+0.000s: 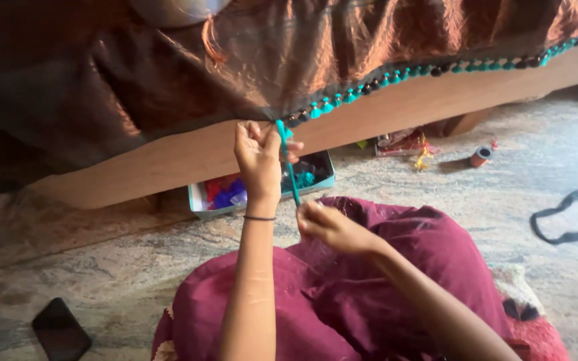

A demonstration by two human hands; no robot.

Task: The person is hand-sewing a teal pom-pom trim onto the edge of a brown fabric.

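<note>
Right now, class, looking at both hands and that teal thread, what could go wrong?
1. The teal thread is stretched taut between the left hand and right hand; a harder pull might snap it or pucker the brown fabric.
2. The open box of beads sits close by and could get knocked.

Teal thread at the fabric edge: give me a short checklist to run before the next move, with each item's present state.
1. Left hand pinches the brown fabric at its hem: ok.
2. Teal thread runs straight from the hem down to the right hand: ok, it looks taut.
3. Right hand fingers closed on the thread's lower end: ok.
4. Needle or hook at either hand: cannot tell, too small to see.
5. Row of teal and dark tassels on the hem unbroken up to the left hand: ok.
6. Open box of coloured supplies on the floor under the wooden edge, just behind the hands: ok.
</note>
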